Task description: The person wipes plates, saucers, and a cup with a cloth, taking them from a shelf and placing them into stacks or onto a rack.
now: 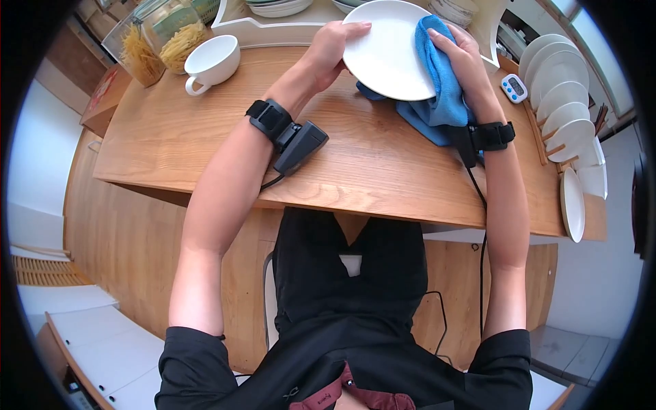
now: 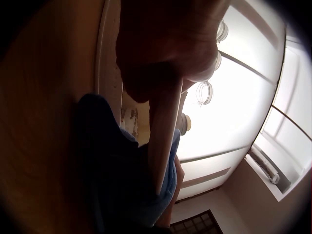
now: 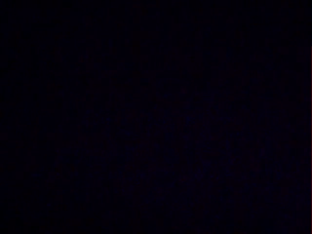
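Note:
A round white plate point(image 1: 386, 48) is held between both hands above the wooden table, near its far side. My left hand point(image 1: 328, 53) grips the plate's left rim, thumb on the upper face and fingers underneath. On the right rim, my right hand point(image 1: 468, 63) pinches the plate through a blue cloth point(image 1: 444, 75), which is folded over the edge and hangs down to the tabletop. In the left wrist view, the plate point(image 2: 165, 131) shows edge-on, with the cloth point(image 2: 117, 180) around its far end. The right wrist view is black.
A white cup point(image 1: 213, 61) and glass jars of pasta point(image 1: 183, 48) stand at the back left. Behind the plate is a white tray point(image 1: 273, 35) with stacked dishes. At right are a small timer point(image 1: 513, 89) and a wooden rack point(image 1: 540, 133) of upright plates.

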